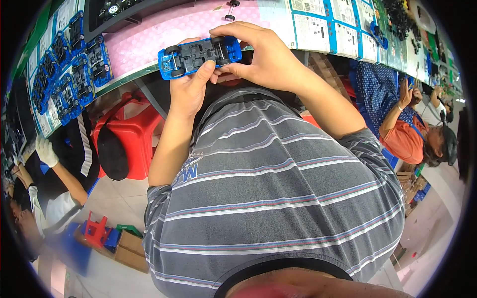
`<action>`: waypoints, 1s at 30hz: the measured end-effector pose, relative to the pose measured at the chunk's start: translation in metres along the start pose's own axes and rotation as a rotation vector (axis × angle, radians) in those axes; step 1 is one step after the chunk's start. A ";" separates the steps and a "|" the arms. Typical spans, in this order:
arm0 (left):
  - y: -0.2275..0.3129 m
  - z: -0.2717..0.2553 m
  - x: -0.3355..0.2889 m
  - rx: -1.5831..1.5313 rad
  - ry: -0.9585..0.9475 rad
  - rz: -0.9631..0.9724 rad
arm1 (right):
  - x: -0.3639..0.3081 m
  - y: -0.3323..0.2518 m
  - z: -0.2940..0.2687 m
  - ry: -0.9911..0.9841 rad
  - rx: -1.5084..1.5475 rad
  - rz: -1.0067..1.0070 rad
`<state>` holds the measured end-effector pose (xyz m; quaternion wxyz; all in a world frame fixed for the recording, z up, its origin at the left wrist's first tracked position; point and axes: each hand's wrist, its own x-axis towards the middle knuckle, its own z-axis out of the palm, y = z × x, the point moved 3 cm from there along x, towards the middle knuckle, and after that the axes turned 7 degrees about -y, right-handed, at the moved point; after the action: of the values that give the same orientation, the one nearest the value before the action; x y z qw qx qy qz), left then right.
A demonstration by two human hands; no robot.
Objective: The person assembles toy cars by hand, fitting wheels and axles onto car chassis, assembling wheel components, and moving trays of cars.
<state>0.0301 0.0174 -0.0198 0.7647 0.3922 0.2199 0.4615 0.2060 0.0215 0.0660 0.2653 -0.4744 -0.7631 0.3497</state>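
Note:
A blue toy car [196,53] is held upside down between my hands at the table's front edge, its black underside and wheels facing up. My left hand [191,87] grips it from below, the thumb pressed on the chassis near the middle. My right hand [261,54] closes round the right end, fingers along the far side and thumb on the near side by the black wheels. Past the car, a loose axle with two small black wheels [230,18] lies on the pink bubble-wrap sheet [149,43].
Several similar blue toy cars [74,64] lie upside down at the left of the table. A dark tray [134,14] with wheels stands behind. Printed sheets [315,32] cover the right side. A red stool [131,134] is below left; co-workers sit on both sides.

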 end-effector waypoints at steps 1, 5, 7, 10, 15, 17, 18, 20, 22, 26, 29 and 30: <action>0.001 -0.002 -0.001 0.005 -0.004 -0.002 | 0.001 0.001 0.002 -0.010 0.015 -0.014; 0.007 0.000 -0.004 -0.086 0.086 0.013 | 0.002 -0.003 0.008 0.002 0.007 -0.066; 0.012 0.002 -0.005 -0.073 0.089 0.026 | 0.003 -0.005 0.009 0.003 0.027 -0.074; 0.011 -0.003 -0.009 -0.024 0.063 0.040 | 0.005 -0.007 0.009 -0.008 0.039 -0.079; 0.012 -0.005 -0.012 0.012 0.045 0.038 | 0.009 -0.005 0.013 -0.029 0.038 -0.082; 0.013 -0.004 -0.012 -0.064 0.083 0.045 | 0.009 -0.005 0.014 -0.036 0.021 -0.084; 0.013 -0.005 -0.013 -0.065 0.084 0.045 | 0.010 -0.005 0.014 -0.038 0.020 -0.083; 0.011 -0.009 -0.015 -0.059 0.088 0.021 | 0.010 -0.005 0.016 -0.059 0.010 -0.085; 0.013 -0.009 -0.016 -0.065 0.095 0.032 | 0.011 -0.007 0.018 -0.014 0.019 -0.145; 0.022 -0.018 -0.021 -0.055 0.110 0.057 | 0.013 -0.011 0.012 0.050 0.005 -0.236; 0.039 -0.031 -0.034 -0.022 0.175 0.094 | 0.020 0.008 0.003 0.147 -0.069 -0.215; 0.049 -0.035 -0.039 -0.045 0.232 0.111 | 0.022 0.029 -0.002 0.183 -0.175 -0.224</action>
<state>-0.0390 0.0101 -0.0017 0.7159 0.3305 0.2745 0.5503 0.2141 0.0512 0.0465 0.3287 -0.4374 -0.8114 0.2057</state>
